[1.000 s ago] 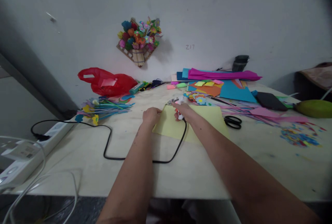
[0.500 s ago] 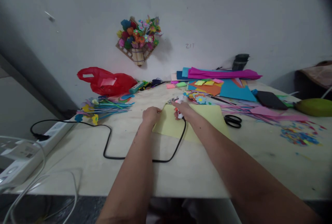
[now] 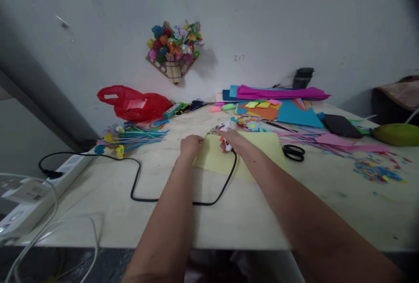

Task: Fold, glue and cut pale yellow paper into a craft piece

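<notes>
A pale yellow sheet [image 3: 262, 154] lies on the table in front of me. At its left edge, my left hand [image 3: 191, 146] has thumb and fingertips closed on the rim of the sheet. My right hand [image 3: 231, 139] is wrapped round a white hot glue gun [image 3: 228, 145] with a red-orange part. The front end of the gun is by the far left corner of the sheet, and my fingers hide part of its body. From its handle a black cord [image 3: 135, 182] loops under my left forearm towards the left.
Black-handled scissors [image 3: 293, 153] lie right of the sheet. Behind it are foam flowers [image 3: 252, 125] and coloured sheets [image 3: 299, 115]. On the left are stemmed flowers [image 3: 134, 136], a red plastic bag [image 3: 137, 104] and a white power strip [image 3: 65, 169]. A phone [image 3: 340, 125] lies right.
Almost nothing differs. The black cord below the glue gun has shifted slightly to the right; both hands keep nearly the same place and grip.
</notes>
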The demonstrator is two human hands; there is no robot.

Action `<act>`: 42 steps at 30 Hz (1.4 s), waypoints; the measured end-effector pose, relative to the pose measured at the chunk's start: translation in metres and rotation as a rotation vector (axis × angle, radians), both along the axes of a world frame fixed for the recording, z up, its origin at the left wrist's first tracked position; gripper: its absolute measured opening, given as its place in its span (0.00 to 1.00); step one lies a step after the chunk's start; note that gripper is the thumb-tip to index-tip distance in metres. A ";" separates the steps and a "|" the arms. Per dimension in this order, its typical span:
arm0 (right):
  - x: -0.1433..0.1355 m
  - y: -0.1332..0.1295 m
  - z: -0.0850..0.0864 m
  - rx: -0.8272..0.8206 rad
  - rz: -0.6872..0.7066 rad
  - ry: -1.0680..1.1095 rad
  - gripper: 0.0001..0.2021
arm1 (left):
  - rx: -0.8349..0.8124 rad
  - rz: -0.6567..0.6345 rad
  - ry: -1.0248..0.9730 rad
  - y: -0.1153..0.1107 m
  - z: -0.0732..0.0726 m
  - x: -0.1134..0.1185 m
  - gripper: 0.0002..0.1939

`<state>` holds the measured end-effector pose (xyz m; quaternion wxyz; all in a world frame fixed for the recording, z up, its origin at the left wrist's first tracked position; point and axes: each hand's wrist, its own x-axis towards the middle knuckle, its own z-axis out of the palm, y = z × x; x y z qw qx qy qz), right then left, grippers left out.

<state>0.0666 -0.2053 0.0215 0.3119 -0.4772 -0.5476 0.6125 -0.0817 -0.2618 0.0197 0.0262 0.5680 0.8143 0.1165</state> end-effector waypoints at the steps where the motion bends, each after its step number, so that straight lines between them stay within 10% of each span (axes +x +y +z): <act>1: 0.000 0.000 0.000 -0.003 0.004 0.001 0.13 | 0.007 -0.001 0.008 0.000 -0.001 0.000 0.18; 42: -0.004 -0.004 -0.001 0.004 0.003 -0.002 0.13 | -0.065 0.106 -0.082 -0.006 0.013 -0.009 0.13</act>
